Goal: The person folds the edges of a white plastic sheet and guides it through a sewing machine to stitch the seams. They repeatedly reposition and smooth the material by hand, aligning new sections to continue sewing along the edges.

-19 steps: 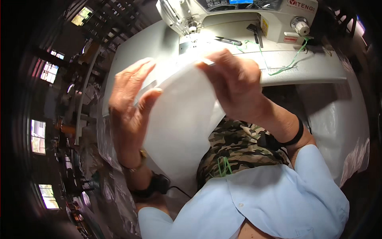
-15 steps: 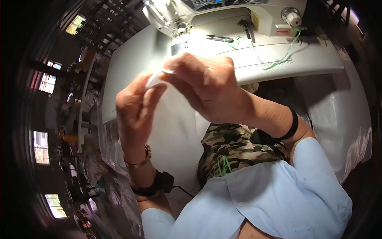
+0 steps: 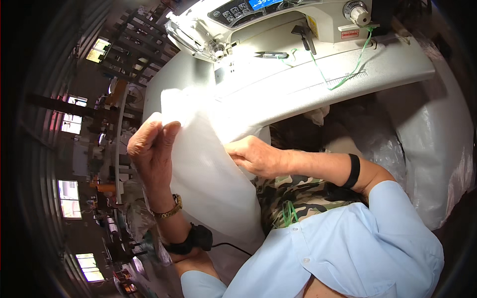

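A white, slightly see-through sheet (image 3: 206, 169) hangs in front of the sewing table and runs down toward my lap. My left hand (image 3: 156, 141) pinches its upper left edge between thumb and fingers, held upright. At the sheet's right edge is my right hand (image 3: 261, 158), its fingers curled with the edge between them; the fingertips are partly hidden by the sheet. The upper part of the sheet is washed out by the lamp. Beyond it stands a sewing machine (image 3: 278, 22), its needle area (image 3: 218, 52) brightly lit.
On the machine bed (image 3: 268, 102) lie thread snips (image 3: 271, 54) and a dark tool (image 3: 304, 38). Green thread or tape (image 3: 343, 82) hangs from the machine's right side. More green strands (image 3: 288, 213) lie on my camouflage-patterned lap. Clear plastic sheeting (image 3: 432, 149) is at the right.
My hands were close together on a small bit of the sheet. My right hand has moved down and right, so the sheet is spread between them. My left hand has shifted slightly left and down.
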A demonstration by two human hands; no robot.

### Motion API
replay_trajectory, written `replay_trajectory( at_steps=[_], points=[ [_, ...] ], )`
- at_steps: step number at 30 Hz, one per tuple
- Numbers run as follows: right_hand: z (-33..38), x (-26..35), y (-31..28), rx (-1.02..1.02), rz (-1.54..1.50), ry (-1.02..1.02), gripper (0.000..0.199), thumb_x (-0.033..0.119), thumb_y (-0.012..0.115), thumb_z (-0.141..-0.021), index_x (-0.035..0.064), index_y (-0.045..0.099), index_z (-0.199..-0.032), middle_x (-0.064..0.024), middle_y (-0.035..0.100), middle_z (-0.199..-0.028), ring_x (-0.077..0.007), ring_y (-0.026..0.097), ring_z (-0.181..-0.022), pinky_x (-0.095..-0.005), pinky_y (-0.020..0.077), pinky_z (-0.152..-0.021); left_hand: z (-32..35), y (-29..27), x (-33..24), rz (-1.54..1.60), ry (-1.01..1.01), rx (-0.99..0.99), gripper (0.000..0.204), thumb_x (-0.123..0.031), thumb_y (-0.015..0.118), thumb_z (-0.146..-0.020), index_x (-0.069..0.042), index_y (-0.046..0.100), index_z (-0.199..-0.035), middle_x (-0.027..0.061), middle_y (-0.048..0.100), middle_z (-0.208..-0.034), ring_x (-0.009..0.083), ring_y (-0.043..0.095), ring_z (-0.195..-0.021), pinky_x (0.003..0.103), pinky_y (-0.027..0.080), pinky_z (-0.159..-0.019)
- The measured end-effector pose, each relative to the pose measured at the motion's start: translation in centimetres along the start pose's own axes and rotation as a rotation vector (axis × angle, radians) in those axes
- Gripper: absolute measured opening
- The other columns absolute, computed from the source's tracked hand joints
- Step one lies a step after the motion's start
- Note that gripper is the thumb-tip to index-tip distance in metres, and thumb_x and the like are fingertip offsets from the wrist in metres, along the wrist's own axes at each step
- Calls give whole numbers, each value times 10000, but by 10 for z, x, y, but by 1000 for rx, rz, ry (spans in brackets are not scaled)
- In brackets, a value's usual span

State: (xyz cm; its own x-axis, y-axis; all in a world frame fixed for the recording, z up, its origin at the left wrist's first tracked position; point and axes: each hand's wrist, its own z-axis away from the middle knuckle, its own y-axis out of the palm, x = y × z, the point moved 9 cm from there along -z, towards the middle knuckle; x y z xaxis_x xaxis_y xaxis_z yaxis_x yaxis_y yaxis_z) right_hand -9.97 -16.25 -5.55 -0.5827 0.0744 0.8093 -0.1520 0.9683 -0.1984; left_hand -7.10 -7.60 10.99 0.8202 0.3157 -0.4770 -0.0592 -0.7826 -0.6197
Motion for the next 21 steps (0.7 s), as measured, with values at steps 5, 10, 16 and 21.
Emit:
replay_trajectory(
  at_steps=[5,10,16,21],
  points=[
    [-4,-10,24,474,-215,154,212,146,511,-968,-38,615,-953,-143,627,-754,-170,634,-739,-336,509,-685,-6,-2,-4,-98,-21,65,231,-61,741,-883,38,561,-778,-51,454,-707,31,371,-644,180,299,-562],
    [-1,16,-11,-30,-13,7,143,156,575,-938,14,586,-922,-128,633,-727,-290,636,-673,-385,505,-639,-3,-21,2,-152,-71,8,164,-88,663,-947,38,689,-1049,-5,638,-859,43,531,-781,191,413,-701],
    [8,33,20,140,38,11,164,168,654,-839,29,583,-888,-144,634,-743,-360,641,-701,-431,517,-642,-7,-28,1,-221,-19,-44,144,-57,666,-936,18,710,-1050,7,688,-859,49,576,-771,204,455,-708],
    [9,81,30,225,35,-176,162,156,665,-844,20,601,-906,-172,641,-758,-371,644,-743,-426,518,-665,-8,-23,0,-204,-15,-40,135,-46,666,-931,14,714,-1042,6,687,-860,50,573,-775,209,459,-708]
  ],
)
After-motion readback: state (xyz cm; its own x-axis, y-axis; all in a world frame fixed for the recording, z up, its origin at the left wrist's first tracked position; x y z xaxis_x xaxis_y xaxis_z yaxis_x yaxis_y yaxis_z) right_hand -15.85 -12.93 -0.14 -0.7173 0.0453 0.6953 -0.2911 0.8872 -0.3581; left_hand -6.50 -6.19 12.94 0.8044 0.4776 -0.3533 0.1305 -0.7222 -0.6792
